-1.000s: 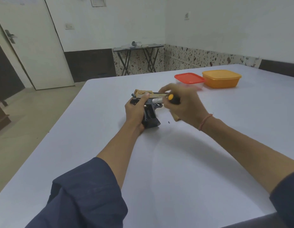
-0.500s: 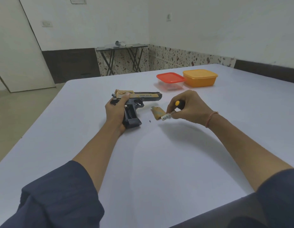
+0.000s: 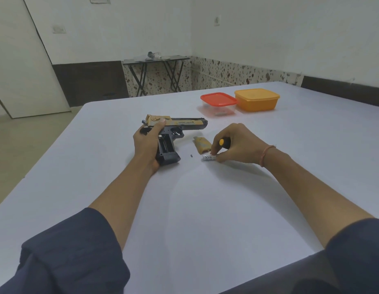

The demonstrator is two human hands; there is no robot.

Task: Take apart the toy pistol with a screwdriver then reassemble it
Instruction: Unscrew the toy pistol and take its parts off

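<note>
The toy pistol (image 3: 180,124), tan on top and dark below, lies on its side on the white table (image 3: 205,209), its open grip compartment facing up. My left hand (image 3: 147,143) grips it around the handle. My right hand (image 3: 233,143) holds the black screwdriver with a yellow cap (image 3: 221,142) in its palm, and its fingertips pinch a small white battery (image 3: 208,157) down at the table. A tan grip cover (image 3: 202,145) lies just left of that hand. One tiny dark screw (image 3: 191,155) sits between pistol and cover.
At the far right of the table stand a clear box with a red lid (image 3: 218,102) and an orange box (image 3: 256,100). A small folding table (image 3: 154,60) stands by the back wall. The table's left edge drops to the floor.
My right hand left the pistol with the battery and screwdriver and came down to the table on the right. The left hand kept its hold on the pistol.
</note>
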